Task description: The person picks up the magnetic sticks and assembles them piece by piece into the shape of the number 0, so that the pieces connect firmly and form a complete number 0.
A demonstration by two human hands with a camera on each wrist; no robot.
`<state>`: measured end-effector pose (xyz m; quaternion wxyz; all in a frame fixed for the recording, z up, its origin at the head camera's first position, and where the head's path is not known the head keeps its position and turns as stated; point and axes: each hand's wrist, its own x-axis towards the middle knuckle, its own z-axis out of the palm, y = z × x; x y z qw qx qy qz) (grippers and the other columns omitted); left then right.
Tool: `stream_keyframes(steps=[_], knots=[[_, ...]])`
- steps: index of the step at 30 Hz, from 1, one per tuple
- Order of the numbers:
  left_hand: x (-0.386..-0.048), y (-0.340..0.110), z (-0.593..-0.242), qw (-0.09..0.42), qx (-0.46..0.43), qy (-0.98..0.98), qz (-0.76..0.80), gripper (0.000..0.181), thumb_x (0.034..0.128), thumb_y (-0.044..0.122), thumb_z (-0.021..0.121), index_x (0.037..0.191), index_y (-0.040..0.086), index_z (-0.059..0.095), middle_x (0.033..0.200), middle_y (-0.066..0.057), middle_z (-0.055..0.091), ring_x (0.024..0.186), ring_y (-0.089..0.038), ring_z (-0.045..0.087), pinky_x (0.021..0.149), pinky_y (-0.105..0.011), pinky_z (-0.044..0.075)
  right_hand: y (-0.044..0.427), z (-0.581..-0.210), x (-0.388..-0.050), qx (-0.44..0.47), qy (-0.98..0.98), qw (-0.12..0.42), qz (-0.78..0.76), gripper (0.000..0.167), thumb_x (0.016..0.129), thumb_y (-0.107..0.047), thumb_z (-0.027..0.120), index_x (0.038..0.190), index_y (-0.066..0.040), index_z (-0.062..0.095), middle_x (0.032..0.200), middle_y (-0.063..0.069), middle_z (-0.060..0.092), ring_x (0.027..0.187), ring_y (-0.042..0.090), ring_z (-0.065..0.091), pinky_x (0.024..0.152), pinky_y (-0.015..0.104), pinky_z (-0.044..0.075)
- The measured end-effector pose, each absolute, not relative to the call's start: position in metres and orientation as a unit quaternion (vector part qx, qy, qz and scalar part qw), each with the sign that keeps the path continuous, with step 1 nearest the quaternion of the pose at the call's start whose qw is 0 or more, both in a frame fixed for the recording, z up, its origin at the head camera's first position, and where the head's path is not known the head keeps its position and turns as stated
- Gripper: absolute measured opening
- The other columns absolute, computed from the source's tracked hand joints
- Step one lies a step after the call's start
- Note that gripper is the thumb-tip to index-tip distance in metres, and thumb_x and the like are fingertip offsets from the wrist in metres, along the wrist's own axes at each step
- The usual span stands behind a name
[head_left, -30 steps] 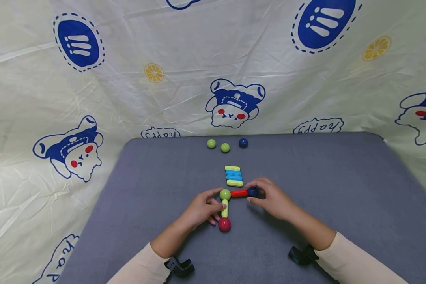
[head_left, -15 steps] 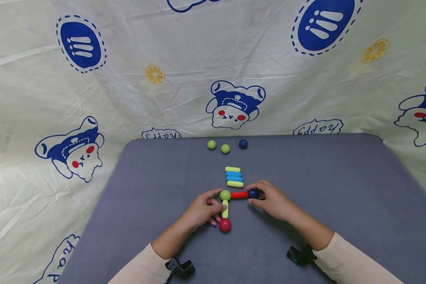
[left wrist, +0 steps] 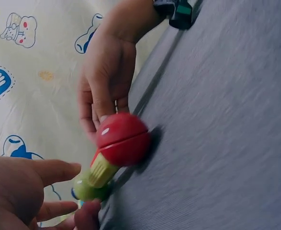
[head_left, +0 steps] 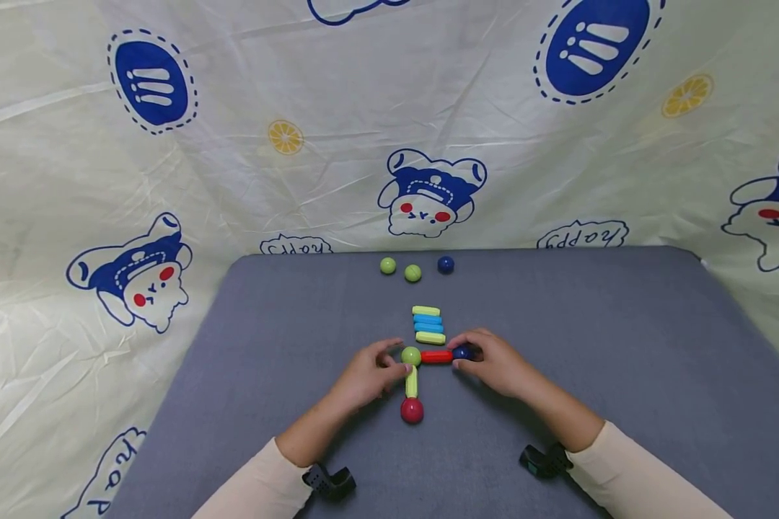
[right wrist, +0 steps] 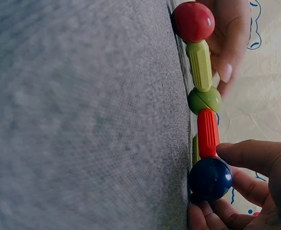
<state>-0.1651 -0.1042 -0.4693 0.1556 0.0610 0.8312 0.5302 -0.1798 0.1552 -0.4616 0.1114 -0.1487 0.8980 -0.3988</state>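
Note:
A joined L of magnetic sticks and balls lies on the grey table. Its red ball [head_left: 412, 410] is nearest the person, with a yellow-green stick [head_left: 412, 382] leading to a green ball [head_left: 411, 356] at the corner. From there a red stick [head_left: 436, 357] runs right to a dark blue ball [right wrist: 210, 179]. My right hand [head_left: 498, 364] holds that blue ball, the thumb tip by the end of the red stick. My left hand [head_left: 366, 375] is beside the green ball, thumb and fingers spread around it; the left wrist view shows a gap between thumb and ball.
Just beyond the L lies a row of yellow and blue sticks [head_left: 428, 327]. At the table's far edge sit two green balls [head_left: 412, 273] and another dark blue ball [head_left: 446, 264]. A printed white cloth [head_left: 337, 187] hangs behind the grey table [head_left: 597, 346].
My left hand has moved off the yellow-green stick and red ball, up toward the green ball, its fingers loosening. My right hand stays at the blue ball.

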Motion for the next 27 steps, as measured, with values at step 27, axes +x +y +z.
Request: stream_keyframes(steps=[27], knots=[[-0.218, -0.055, -0.458, 0.026, 0.205, 0.952, 0.227, 0.021, 0.0919, 0.028, 0.075, 0.11, 0.017, 0.079, 0.1, -0.004, 0.062, 0.087, -0.017, 0.052, 0.073, -0.027, 0.042, 0.155, -0.463, -0.181, -0.164, 0.911, 0.087, -0.369, 0.021, 0.094, -0.016, 0.072, 0.115, -0.012, 0.071, 0.123, 0.014, 0.063, 0.11, 0.027, 0.06, 0.092, 0.047, 0.051]])
